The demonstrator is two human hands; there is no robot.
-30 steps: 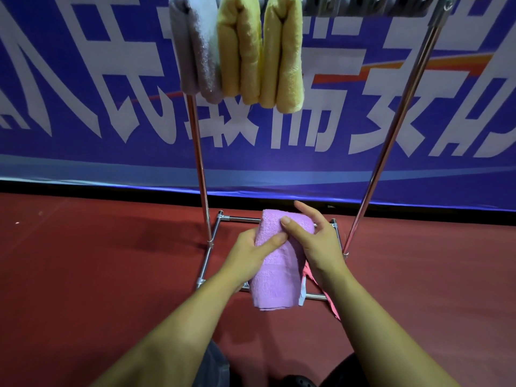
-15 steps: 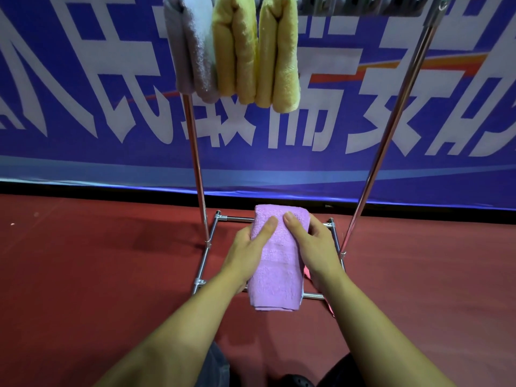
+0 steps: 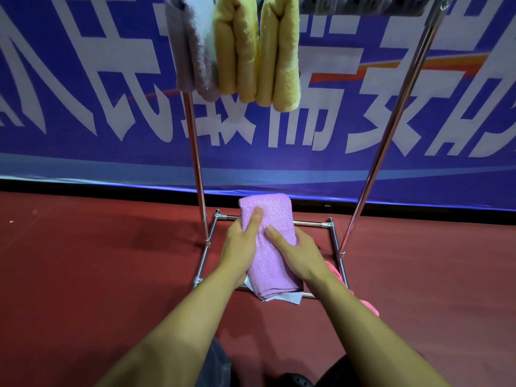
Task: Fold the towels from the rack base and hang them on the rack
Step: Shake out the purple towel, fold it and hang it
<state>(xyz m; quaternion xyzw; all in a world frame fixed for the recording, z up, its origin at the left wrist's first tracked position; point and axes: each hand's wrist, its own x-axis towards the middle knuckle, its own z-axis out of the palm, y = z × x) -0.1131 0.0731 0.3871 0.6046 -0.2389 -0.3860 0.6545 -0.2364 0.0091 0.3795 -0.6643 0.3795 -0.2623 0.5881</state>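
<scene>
Hands hold a folded purple towel over the rack base: left hand and right hand each grip one side, thumbs on top.

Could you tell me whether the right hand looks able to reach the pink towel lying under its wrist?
Probably not yet: the right hand is gripping the folded purple towel together with the left hand. The pink towel lies close and uncovered.
</scene>
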